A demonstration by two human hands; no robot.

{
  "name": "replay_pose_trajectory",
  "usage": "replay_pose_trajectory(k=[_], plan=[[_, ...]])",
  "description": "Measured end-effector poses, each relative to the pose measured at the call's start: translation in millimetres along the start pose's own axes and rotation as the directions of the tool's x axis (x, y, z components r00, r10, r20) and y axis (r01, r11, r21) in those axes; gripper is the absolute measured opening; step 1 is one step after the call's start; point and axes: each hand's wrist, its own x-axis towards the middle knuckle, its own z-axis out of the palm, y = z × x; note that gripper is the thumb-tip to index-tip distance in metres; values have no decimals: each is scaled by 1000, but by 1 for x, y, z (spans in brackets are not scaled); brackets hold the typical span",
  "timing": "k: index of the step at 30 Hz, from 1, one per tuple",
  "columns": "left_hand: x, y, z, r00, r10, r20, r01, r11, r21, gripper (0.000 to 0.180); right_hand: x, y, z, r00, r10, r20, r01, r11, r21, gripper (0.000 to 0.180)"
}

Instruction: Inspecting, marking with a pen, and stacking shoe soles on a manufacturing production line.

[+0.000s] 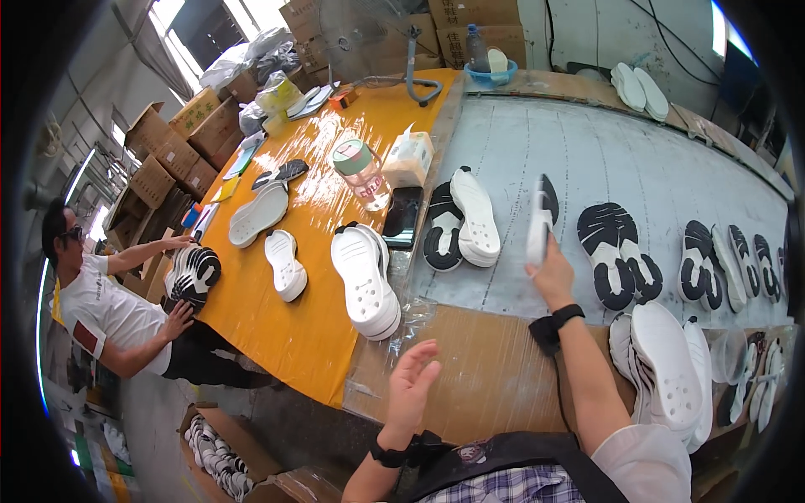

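My right hand (554, 273) grips a black-and-white shoe sole (541, 220) by its near end, holding it on edge over the grey table surface (503, 289). Empty, with its fingers apart, my left hand (412, 379) hovers above the cardboard-covered near edge (478, 360). Left of the held sole, a white sole (476, 220) leans on a black-and-white sole (442, 239). To its right lies a pair of black-and-white soles (605, 251), treads up. A stack of white soles (362, 281) stands on the orange table covering.
Several more soles (700, 264) line the right side. White soles (667, 360) are piled at the near right edge. A drink bottle (362, 174), tissue pack (408, 158) and phone (404, 218) stand left of centre. At far left, another person (126, 310) handles soles (193, 275).
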Motion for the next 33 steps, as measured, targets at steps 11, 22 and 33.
replay_pose_trajectory(k=[11,22,33], plan=[[16,32,31,972,233,-32,-234,971,-52,53,-175,-17,-129,827,-229,513,-493,141,859,67],[-17,82,29,928,237,-287,-279,954,-113,33,-220,-24,-134,762,-580,288,276,693,666,55],[-46,72,70,926,372,60,-372,928,-3,58,-200,-70,-163,649,-284,706,-644,290,708,41]])
